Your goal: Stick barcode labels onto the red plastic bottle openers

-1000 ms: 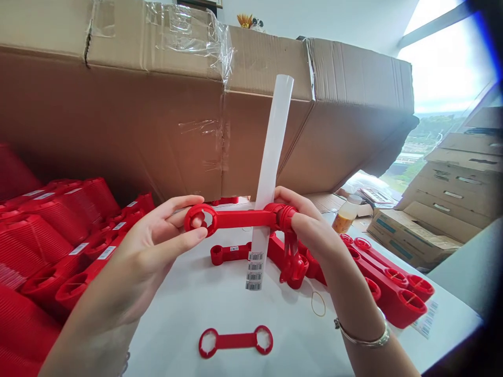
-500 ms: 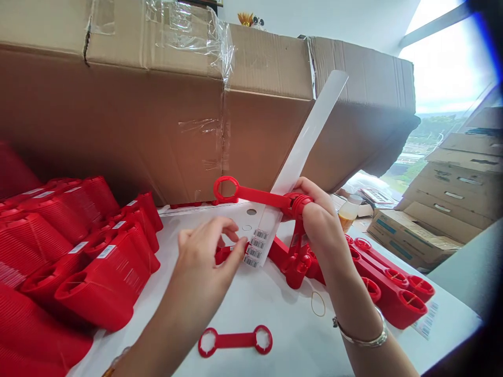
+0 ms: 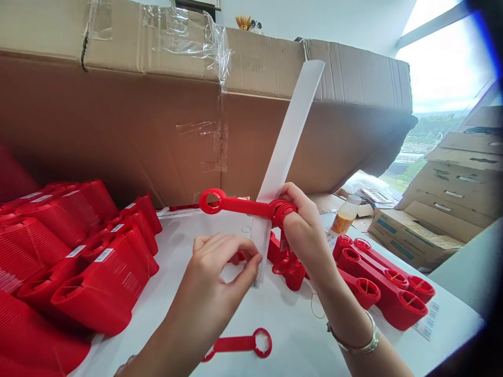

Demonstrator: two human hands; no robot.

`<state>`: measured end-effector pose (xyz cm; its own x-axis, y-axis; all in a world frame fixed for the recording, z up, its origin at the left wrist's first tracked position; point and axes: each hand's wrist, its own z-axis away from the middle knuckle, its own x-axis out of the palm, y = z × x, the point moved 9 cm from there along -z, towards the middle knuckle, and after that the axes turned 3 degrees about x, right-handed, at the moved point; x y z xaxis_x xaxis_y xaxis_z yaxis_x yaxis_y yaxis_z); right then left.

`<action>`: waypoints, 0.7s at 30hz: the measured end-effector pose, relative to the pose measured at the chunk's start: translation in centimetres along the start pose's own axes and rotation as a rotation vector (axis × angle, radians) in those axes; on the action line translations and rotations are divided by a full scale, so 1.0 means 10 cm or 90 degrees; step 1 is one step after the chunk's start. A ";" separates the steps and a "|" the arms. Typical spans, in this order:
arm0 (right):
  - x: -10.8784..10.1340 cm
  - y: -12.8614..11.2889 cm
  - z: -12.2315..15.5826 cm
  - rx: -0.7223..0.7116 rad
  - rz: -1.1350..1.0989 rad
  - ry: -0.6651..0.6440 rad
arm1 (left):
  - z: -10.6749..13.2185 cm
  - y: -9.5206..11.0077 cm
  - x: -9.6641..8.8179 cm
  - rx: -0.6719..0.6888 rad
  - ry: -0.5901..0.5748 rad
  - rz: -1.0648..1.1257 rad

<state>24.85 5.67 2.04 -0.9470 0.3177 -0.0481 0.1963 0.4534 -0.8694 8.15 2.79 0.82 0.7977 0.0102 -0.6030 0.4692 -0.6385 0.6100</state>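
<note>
My right hand (image 3: 304, 233) is closed around one end of a flat red plastic bar (image 3: 236, 204) with ring ends, together with a long white backing strip (image 3: 288, 139) that sticks up and to the right. The bar's other ring points left, free in the air. My left hand (image 3: 220, 267) pinches the lower end of the white strip, where the barcode stickers sit, thumb and forefinger together. A second flat red bar (image 3: 245, 343) lies on the white table (image 3: 275, 324) below my hands.
Stacks of red ribbed plastic parts (image 3: 90, 262) fill the left side. More red ring-ended pieces (image 3: 385, 290) lie at the right, with a rubber band (image 3: 316, 306) and a sticker sheet (image 3: 426, 319). Large cardboard boxes (image 3: 157, 120) wall the back; a small bottle (image 3: 346, 214) stands beyond.
My left hand let go of the bar's left ring, dropped down and closed on the bottom of the white strip. The right hand tilted the bar and strip to the right.
</note>
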 end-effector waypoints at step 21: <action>0.22 -0.10 0.21 0.065 -0.060 -0.131 | 0.04 -0.35 -0.35 -0.237 0.109 0.295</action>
<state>21.99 4.18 1.78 -0.9938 0.0973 -0.0545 0.0880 0.3829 -0.9196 3.54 4.69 0.55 0.9852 -0.0618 -0.1599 0.1350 -0.2946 0.9460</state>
